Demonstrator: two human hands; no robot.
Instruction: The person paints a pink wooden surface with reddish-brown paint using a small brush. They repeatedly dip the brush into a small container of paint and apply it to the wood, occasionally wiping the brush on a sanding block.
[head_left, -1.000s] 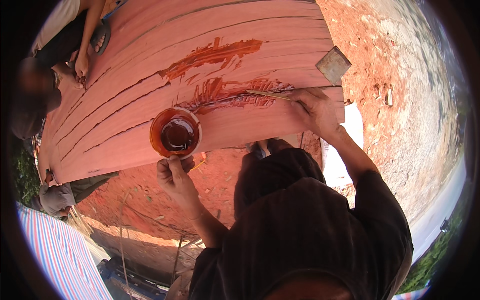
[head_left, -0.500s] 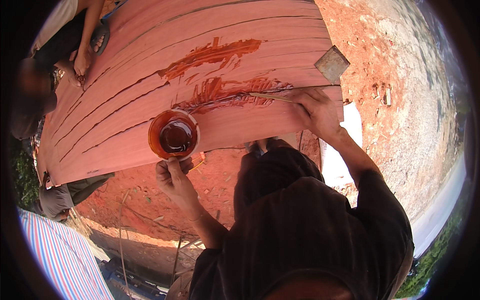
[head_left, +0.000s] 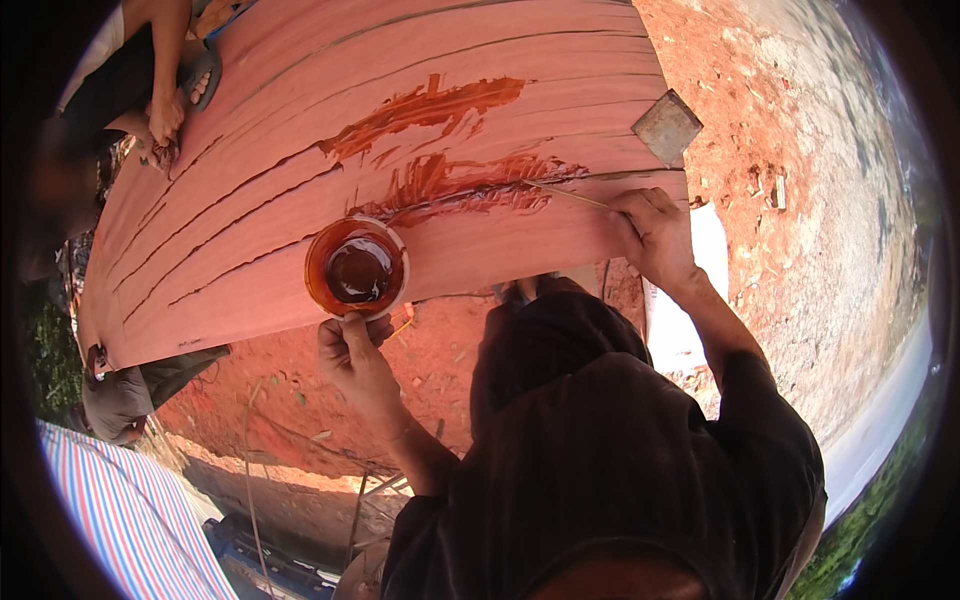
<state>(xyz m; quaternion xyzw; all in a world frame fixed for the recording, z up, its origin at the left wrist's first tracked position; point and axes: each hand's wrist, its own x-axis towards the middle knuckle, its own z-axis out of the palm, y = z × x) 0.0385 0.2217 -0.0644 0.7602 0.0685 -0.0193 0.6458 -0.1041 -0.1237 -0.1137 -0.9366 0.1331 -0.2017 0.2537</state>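
Observation:
My left hand grips the rim of a round cup, thumb on the near edge, by the near side of a pinkish wooden slab. Dark red-brown glossy liquid lies inside the cup. Pinched in my right hand is a thin stick. Its tip meets a wet reddish-brown smear along a crack in the slab. A second smear of the same colour lies farther across the wood.
A square rusty plate sits at the slab's right edge. Another person is at the far left, hands near a crack. Striped sheeting lies at the lower left, a white sheet on the right. Red soil surrounds the slab.
My right hand has drawn back slightly to the right and nearer, and the stick tip has moved right along the crack. The cup has shifted a little right with my left hand.

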